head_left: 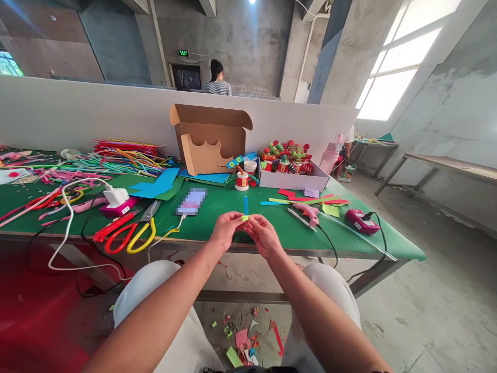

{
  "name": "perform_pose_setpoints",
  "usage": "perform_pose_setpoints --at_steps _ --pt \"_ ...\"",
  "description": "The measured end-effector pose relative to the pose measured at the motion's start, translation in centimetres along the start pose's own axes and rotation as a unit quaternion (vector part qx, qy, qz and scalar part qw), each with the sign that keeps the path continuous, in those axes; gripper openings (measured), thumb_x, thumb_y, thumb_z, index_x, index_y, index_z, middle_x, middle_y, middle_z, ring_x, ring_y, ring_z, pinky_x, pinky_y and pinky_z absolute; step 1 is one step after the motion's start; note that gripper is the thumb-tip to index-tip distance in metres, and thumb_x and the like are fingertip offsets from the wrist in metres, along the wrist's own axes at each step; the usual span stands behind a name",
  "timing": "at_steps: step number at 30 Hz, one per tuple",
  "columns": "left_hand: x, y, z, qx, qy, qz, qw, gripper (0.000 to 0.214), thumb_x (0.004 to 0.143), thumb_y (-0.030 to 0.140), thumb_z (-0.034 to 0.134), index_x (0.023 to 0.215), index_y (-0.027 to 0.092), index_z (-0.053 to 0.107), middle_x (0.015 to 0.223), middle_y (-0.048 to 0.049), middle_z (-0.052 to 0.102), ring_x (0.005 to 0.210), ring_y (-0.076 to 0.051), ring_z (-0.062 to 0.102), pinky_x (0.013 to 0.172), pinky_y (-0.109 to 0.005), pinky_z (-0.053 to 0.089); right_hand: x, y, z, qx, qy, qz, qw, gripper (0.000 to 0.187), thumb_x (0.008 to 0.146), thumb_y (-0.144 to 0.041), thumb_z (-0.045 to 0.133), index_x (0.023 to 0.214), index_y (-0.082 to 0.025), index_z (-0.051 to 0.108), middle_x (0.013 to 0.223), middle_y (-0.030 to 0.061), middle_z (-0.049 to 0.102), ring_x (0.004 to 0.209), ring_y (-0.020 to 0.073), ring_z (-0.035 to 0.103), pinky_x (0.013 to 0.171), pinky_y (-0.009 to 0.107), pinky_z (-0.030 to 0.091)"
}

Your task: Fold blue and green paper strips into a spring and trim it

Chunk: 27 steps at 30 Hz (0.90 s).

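Near the table's front edge, my left hand (227,229) and my right hand (264,234) meet, fingers closed in a pinch. Between their fingertips is a small yellow-green paper strip (245,218), held from both sides. A blue paper strip (246,204) stands up from it, away from me; whether the two are joined I cannot tell. Beyond my hands a paper cup figure (242,181) with a red-and-white cup, a coiled neck and a blue head with round eyes stands on the table. Right of my hands lies a pink glue gun (308,213).
Scissors with red and yellow handles (134,233), a phone (191,201) and a white cable lie left. Coloured strips (306,199) and a purple-pink power socket (362,221) lie right. At the back stand a cardboard box (212,137) and a white box (291,180) of figures.
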<state>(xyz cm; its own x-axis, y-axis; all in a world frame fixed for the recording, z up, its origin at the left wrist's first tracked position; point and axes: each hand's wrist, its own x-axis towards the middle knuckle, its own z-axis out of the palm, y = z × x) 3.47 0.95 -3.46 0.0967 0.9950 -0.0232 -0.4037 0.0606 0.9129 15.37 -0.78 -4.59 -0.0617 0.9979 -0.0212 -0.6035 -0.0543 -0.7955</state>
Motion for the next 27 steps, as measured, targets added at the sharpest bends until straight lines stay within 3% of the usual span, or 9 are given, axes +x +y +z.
perform_pose_setpoints --at_steps 10,17,23,27 --pt "0.1 -0.4 0.0 0.011 0.0 0.007 1.0 0.038 0.038 0.035 0.088 0.064 0.013 0.07 0.063 -0.004 0.069 0.059 -0.015 0.061 0.061 -0.03 0.049 -0.1 0.0 0.2 -0.033 0.023 -0.039 0.998 0.034 0.05 -0.036 0.088 0.068 -0.019 0.065 0.065 -0.0021 0.065 0.06 0.0106 0.059 0.066 0.026 0.054" --pt "0.2 -0.4 -0.8 0.046 -0.023 0.015 0.999 0.031 0.045 0.033 0.085 0.067 0.014 0.073 0.065 -0.0053 0.071 0.06 -0.016 0.062 0.065 -0.032 0.049 0.0 -0.1 0.3 -0.1 0.035 -0.059 0.993 0.03 0.052 -0.038 0.085 0.065 -0.019 0.065 0.059 -0.0025 0.063 0.056 0.0113 0.056 0.06 0.026 0.049" --pt "-0.4 0.0 -0.4 0.043 -0.074 0.036 0.996 0.032 0.053 0.036 0.082 0.074 0.014 0.074 0.071 -0.0067 0.072 0.068 -0.02 0.065 0.074 -0.037 0.051 0.0 -0.3 0.5 -0.091 0.045 -0.065 0.993 0.03 0.053 -0.037 0.084 0.066 -0.019 0.063 0.06 -0.0024 0.063 0.057 0.0122 0.059 0.062 0.027 0.049" --pt "-0.4 -0.3 0.0 0.014 -0.041 0.03 0.999 0.034 0.053 0.041 0.083 0.067 0.013 0.07 0.064 -0.0046 0.07 0.061 -0.017 0.063 0.07 -0.036 0.053 -0.3 -0.2 0.7 -0.085 0.041 -0.065 0.993 0.03 0.053 -0.035 0.084 0.066 -0.02 0.063 0.062 -0.0023 0.065 0.059 0.0127 0.06 0.064 0.028 0.051"
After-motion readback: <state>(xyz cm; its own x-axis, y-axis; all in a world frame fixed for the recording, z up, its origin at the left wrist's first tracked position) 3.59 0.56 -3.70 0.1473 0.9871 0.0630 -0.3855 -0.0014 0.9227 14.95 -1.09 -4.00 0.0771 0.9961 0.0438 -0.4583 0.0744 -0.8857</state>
